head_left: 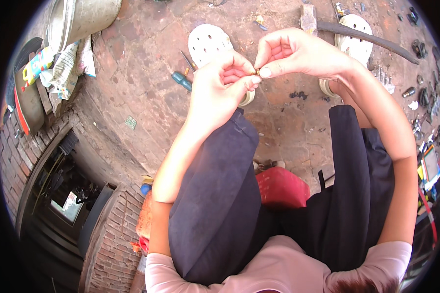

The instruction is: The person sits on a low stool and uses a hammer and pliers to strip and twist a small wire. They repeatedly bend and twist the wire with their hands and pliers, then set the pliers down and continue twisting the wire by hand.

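My left hand [220,88] and my right hand [303,58] meet above my white clogs, fingertips pinched on a tiny brass-coloured piece [258,72]; its exact shape is too small to make out. The other fingers of both hands are curled. On the ground just left of my left hand lies a screwdriver with a teal handle [181,80]. Beyond my right hand a hammer [308,20] with a long dark handle lies by my right clog [354,51].
I sit on a red object [281,188] over a brick floor [146,58]. Scattered metal parts [419,49] lie at the right. At the upper left are a pale bucket [78,17], sacks [63,73] and a yellow bottle [36,66]; a brick-edged dark opening [12,151] is below them.
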A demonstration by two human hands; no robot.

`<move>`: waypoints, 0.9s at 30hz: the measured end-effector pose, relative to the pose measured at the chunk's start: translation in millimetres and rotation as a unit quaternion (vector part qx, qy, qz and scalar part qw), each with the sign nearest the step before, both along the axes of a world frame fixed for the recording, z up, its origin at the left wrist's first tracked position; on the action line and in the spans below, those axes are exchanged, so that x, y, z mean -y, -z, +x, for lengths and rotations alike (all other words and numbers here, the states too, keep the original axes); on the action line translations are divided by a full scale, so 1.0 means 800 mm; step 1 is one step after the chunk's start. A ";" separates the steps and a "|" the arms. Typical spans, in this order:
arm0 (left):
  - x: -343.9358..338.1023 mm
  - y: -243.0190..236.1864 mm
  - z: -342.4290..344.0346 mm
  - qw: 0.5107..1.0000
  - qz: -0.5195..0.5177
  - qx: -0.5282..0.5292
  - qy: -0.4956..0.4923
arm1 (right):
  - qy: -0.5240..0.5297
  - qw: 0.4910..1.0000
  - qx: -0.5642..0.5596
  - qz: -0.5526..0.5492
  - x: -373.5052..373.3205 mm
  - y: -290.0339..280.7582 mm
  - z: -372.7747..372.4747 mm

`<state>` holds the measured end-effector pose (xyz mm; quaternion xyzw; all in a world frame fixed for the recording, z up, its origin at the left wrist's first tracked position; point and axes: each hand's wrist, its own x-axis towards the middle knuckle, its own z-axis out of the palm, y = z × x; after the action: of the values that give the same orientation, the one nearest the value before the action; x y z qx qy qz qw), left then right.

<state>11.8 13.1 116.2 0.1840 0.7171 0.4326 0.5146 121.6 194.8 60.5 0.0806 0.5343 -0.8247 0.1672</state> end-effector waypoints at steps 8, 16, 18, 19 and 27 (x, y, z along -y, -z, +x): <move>0.013 -0.004 0.004 0.992 0.071 0.087 -0.050 | 0.010 0.999 -0.031 -0.020 0.012 -0.011 0.004; 0.017 -0.001 0.002 0.990 0.069 0.093 -0.078 | 0.078 0.995 -0.065 0.015 0.022 -0.006 0.003; 0.017 0.001 0.001 0.990 0.079 0.087 -0.078 | 0.087 0.994 -0.061 0.008 0.024 -0.004 0.002; 0.018 0.003 0.000 0.990 0.071 0.096 -0.075 | 0.088 0.994 -0.061 0.006 0.024 -0.004 0.001; 0.025 0.032 -0.009 0.993 0.097 0.020 -0.060 | -0.041 0.853 -0.089 0.513 0.008 -0.094 0.010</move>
<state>4.5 -6.6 90.4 0.1816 0.6710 0.5339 0.4813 129.5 188.4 135.5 0.0592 0.8969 -0.4294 0.0879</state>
